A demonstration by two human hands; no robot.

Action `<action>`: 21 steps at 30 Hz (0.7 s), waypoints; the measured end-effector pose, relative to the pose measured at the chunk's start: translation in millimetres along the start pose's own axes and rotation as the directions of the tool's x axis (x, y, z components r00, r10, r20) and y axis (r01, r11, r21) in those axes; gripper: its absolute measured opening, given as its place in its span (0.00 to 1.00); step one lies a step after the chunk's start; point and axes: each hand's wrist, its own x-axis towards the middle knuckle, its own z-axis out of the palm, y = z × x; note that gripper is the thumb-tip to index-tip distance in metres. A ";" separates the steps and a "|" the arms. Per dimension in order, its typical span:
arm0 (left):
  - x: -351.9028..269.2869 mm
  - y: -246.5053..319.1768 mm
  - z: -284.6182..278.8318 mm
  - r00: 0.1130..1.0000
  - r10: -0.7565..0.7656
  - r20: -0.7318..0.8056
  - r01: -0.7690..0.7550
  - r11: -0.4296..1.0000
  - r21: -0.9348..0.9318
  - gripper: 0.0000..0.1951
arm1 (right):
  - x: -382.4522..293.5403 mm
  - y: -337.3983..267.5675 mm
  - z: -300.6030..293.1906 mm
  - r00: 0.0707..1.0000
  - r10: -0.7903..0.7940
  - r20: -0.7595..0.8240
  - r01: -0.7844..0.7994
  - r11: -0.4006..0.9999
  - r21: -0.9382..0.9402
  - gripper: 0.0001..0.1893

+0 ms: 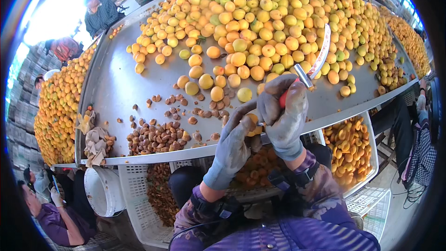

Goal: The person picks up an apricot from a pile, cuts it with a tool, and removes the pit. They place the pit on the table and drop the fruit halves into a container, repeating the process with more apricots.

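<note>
My left hand (pixel 230 146), in a stained grey glove, holds a cut apricot (pixel 256 130) above the table's near edge. My right hand (pixel 287 122), gloved likewise, grips the red handle (pixel 283 99) of a tool. A curved blade (pixel 321 55) marked in red rises beyond that fist, behind a metal collar (pixel 303 76). At the fist's lower side, a small metal tip (pixel 260 124) meets the apricot; whether it belongs to the same tool is hidden. Whole apricots (pixel 244 42) are heaped on the metal table (pixel 115 62). Brown apricot stones (pixel 158 137) lie at its near left.
Below the table, white crates hold halved apricots (pixel 348 150), more apricot pieces (pixel 259 169) and brown stones or scraps (pixel 162 195). A white bucket (pixel 102 190) stands left, under a crumpled cloth (pixel 95 144). The table has a raised metal rim (pixel 209 150). Other people sit around it.
</note>
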 end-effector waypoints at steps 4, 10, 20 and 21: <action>2.9 -2.0 -20.2 0.974 -0.043 0.224 0.028 0.997 0.067 0.25 | 1.0 1.5 -1.3 1.000 -0.028 -0.002 0.028 0.999 -0.021 0.26; -9.5 5.1 -6.6 0.995 -0.089 0.040 0.085 0.992 0.091 0.33 | -22.4 8.8 -8.8 0.997 -0.072 0.024 0.076 0.918 -0.390 0.21; -4.9 -10.2 -21.3 0.983 -0.159 0.091 0.162 0.986 -0.026 0.26 | -13.3 6.9 3.3 0.996 0.086 0.013 -0.087 0.994 0.061 0.23; -4.0 -8.1 -22.4 0.977 -0.194 0.084 0.195 0.981 -0.007 0.23 | -11.1 3.4 4.0 0.996 0.084 0.022 -0.085 0.995 0.060 0.23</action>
